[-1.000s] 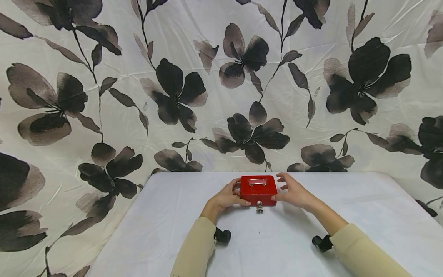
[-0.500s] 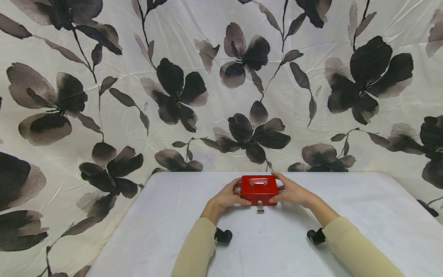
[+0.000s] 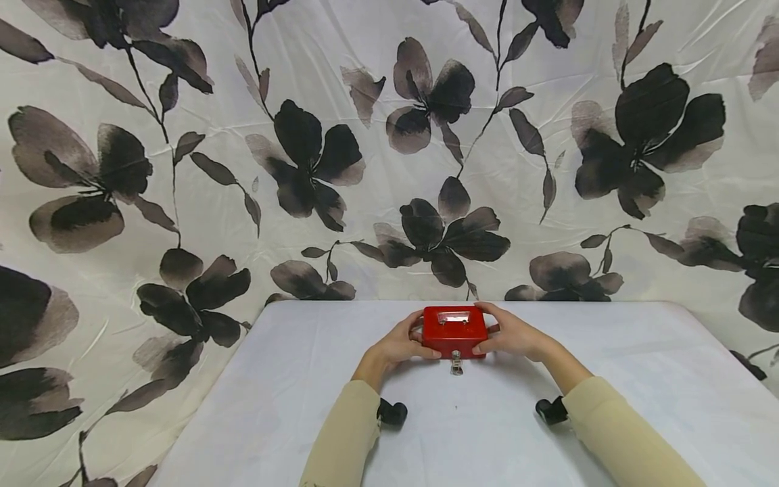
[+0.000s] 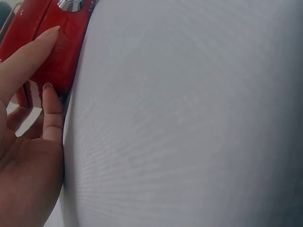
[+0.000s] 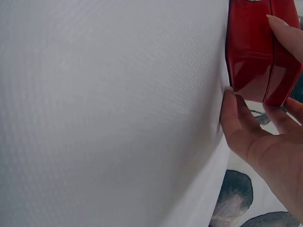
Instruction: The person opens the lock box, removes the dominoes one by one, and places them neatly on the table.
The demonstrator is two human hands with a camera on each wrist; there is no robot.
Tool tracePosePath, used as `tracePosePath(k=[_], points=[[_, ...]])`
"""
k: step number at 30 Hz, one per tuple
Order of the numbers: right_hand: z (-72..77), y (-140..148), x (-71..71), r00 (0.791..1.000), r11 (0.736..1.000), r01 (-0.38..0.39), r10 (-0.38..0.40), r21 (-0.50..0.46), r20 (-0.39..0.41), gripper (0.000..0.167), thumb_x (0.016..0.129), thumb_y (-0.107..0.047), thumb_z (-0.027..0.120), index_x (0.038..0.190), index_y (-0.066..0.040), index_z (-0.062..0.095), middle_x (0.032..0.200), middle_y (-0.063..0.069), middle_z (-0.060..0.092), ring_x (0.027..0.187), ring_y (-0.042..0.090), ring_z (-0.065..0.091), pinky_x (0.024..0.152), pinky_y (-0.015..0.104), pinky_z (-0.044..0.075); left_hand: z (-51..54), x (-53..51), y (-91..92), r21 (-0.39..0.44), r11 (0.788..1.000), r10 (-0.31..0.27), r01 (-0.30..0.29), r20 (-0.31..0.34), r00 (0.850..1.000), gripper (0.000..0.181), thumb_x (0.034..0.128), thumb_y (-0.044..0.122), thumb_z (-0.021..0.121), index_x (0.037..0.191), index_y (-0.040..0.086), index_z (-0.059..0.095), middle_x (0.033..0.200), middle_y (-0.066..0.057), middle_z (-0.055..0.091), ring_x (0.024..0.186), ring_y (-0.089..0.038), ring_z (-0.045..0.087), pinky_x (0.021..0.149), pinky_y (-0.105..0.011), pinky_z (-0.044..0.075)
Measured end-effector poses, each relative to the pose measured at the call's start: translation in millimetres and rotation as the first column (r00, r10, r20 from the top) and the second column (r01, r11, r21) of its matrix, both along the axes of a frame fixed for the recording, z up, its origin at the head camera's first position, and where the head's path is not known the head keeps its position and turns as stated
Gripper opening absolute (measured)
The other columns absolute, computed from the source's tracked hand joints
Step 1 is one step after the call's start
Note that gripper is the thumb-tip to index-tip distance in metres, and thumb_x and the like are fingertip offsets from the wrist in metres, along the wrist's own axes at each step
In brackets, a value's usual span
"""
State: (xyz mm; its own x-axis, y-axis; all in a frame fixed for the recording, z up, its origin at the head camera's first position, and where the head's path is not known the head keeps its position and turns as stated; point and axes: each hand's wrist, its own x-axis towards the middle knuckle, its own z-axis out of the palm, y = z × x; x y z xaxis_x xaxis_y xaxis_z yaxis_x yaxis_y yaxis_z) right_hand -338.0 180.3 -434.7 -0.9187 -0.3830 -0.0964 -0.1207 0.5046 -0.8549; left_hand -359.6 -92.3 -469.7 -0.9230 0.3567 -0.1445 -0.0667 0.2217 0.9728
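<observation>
A small red cash box (image 3: pixel 455 333) stands near the far edge of the table, with a handle (image 3: pixel 454 317) on its lid and a silver lock with what looks like a key (image 3: pixel 456 365) at the front. My left hand (image 3: pixel 398 343) holds its left side, thumb across the front face. Opposite, my right hand (image 3: pixel 514 338) grips the right side with its thumb at the front corner. In the left wrist view the box (image 4: pixel 66 56) shows a round silver lock (image 4: pixel 70 4). The right wrist view has fingers against the box's (image 5: pixel 251 52) end, its lid down.
A white cloth covers the table (image 3: pixel 426 433). Right behind its far edge hangs a white curtain (image 3: pixel 365 169) with dark flowers. Black wrist cameras sit under both sleeves, the left one (image 3: pixel 392 413) and the right one (image 3: pixel 550 410).
My right hand has come in to the left, from loosely beside the cash box to holding its side. The left hand has stayed on the box, which stands in nearly the same spot.
</observation>
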Motion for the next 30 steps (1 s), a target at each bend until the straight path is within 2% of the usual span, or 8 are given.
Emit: tracePosePath(k=[9, 18, 24, 30], points=[[-0.1, 3.5, -1.3, 1.000, 1.000, -0.013, 0.013, -0.029, 0.011, 0.097, 0.082, -0.018, 0.085, 0.159, -0.010, 0.027, 0.156, 0.022, 0.038, 0.132, 0.046, 0.050, 0.102, 0.062, 0.047, 0.5, 1.1, 0.7, -0.031, 1.000, 0.000, 0.000, -0.007, 1.000, 0.099, 0.0745, 0.001, 0.089, 0.157, 0.017, 0.037, 0.148, -0.007, 0.050, 0.109, -0.025, 0.055, 0.100, -0.041, 0.054], [-2.0, 5.4, -0.9, 0.999, 0.997, -0.029, 0.031, -0.073, 0.028, 0.094, 0.081, -0.016, 0.085, 0.157, -0.010, 0.030, 0.155, 0.020, 0.040, 0.133, 0.045, 0.051, 0.105, 0.061, 0.045, 2.2, 4.5, -0.7, -0.056, 0.998, -0.027, 0.026, -0.026, 0.999, 0.097, 0.0740, 0.000, 0.090, 0.155, 0.017, 0.038, 0.145, -0.006, 0.052, 0.106, -0.023, 0.056, 0.099, -0.039, 0.053], [-4.8, 7.6, -2.3, 0.999, 0.997, -0.019, 0.021, -0.077, 0.027, 0.093, 0.081, -0.016, 0.086, 0.156, -0.010, 0.033, 0.154, 0.018, 0.042, 0.130, 0.042, 0.055, 0.104, 0.059, 0.047, 2.4, 5.3, -0.9, -0.051, 0.998, -0.033, 0.032, -0.020, 0.999, 0.098, 0.0739, 0.001, 0.090, 0.155, 0.017, 0.038, 0.144, -0.006, 0.052, 0.106, -0.023, 0.057, 0.099, -0.039, 0.053], [-0.1, 7.4, -0.6, 0.999, 0.998, -0.034, 0.034, -0.056, 0.016, 0.094, 0.082, -0.019, 0.085, 0.158, -0.009, 0.031, 0.154, 0.020, 0.042, 0.128, 0.041, 0.057, 0.104, 0.061, 0.046, 1.9, 3.4, -1.0, -0.039, 0.998, -0.041, 0.040, -0.026, 0.999, 0.097, 0.0739, 0.000, 0.090, 0.155, 0.015, 0.038, 0.144, -0.007, 0.051, 0.106, -0.024, 0.056, 0.096, -0.038, 0.055]])
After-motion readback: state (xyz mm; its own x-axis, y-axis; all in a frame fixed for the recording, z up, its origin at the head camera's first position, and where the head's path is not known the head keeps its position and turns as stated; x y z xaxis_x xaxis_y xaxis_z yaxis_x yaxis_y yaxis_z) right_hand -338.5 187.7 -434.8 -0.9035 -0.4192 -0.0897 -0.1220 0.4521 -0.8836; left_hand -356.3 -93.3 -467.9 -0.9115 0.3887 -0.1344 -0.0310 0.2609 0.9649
